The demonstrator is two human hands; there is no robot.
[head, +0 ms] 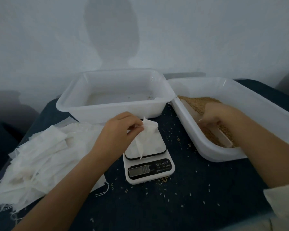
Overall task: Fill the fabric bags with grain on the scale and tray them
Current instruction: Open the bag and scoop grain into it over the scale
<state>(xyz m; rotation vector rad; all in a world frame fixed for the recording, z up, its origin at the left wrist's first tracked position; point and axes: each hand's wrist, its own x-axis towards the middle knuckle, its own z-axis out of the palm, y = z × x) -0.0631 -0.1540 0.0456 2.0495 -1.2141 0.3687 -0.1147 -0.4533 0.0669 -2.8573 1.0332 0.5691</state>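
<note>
Pinching a bag (144, 137) over the scale (148, 161) with left hand (119, 130).
Digging right hand (218, 114), fingers curled, into grain (197, 104) at 2 o'clock; grip unclear.

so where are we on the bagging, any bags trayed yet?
None trayed: the empty tray holds only stray grains. In hand: the left hand pinches one fabric bag over the scale, while the right hand reaches into the grain tub, fingers curled; its hold is unclear. Left: filling this bag, plus the pile of empty bags.
</note>
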